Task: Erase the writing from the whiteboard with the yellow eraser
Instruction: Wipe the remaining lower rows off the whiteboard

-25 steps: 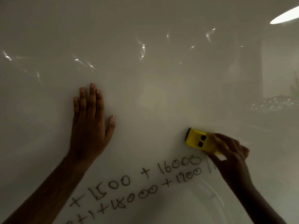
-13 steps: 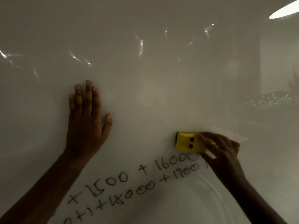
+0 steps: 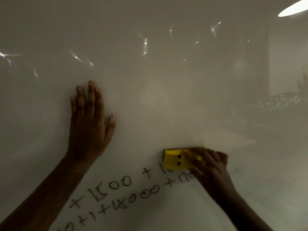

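The left hand point(image 3: 89, 124) lies flat on the whiteboard point(image 3: 166, 72), blocking the path leftward. Between it and the yellow eraser point(image 3: 175, 159) bare board runs open, as does everything above both hands.

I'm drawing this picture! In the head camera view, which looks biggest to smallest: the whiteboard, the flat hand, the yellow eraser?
1. whiteboard, it fills the view
2. left hand, flat on the board
3. yellow eraser, partly hidden under the right hand

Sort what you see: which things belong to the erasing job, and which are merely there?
Job: yellow eraser, right hand gripping it, writing, whiteboard.
Merely there: left hand flat on the board, lamp reflection.
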Demonstrator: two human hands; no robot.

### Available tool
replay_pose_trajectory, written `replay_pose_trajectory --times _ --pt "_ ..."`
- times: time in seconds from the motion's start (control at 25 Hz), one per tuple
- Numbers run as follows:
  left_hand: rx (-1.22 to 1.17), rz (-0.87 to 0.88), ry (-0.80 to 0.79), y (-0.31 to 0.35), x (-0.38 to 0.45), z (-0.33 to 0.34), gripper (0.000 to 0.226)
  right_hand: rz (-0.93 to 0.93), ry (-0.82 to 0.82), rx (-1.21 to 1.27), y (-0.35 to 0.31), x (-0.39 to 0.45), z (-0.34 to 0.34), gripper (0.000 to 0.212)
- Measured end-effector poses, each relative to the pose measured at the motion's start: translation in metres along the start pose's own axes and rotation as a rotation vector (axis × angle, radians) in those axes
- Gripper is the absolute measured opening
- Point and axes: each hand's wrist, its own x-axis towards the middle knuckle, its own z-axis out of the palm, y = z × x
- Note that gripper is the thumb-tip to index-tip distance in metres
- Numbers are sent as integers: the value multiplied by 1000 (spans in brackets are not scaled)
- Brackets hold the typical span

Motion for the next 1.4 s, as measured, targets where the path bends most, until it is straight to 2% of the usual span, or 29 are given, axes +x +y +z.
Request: replay_pose_trajectory --times 0.08,0.16,0.36,0.44,0.6,0.76,0.88,0.96,1.04,1.2,1.32,1.4 --pt "-3 21 -8 -4 0 -2 80 -72 -54 8 -7 -21 10 52" --pt "9 44 -15 -10 0 -3 80 -62 -72 -13 11 -33 4 48" --pt "19 53 10 -7 -1 1 78 177 18 -13 55 -18 -25 53" --pt "14 54 6 -5 -1 1 78 149 39 40 28 -1 -15 54" --pt "6 77 -12 -11 -1 -1 78 -75 -74 80 -20 -24 18 47" --pt "6 155 -33 -24 -1 -5 77 36 -69 41 0 -29 4 54" --pt "11 160 -42 -25 -1 -5 77 97 -12 52 -22 5 2 55" --pt "19 151 -44 -24 -1 -4 77 29 -14 65 -54 25 11 54" --pt "8 166 -48 -27 -1 -6 77 -117 -41 45 -83 17 27 55" --pt "32 203 -60 -42 -11 -11 77 -236 -108 -28 -58 -22 29 67" --pt "65 132 -56 -63 -32 -15 80 -122 -72 -90 -33 -7 3 55" --pt "68 98 -45 -72 -41 -17 82 -35 -29 -67 -42 23 -3 51"
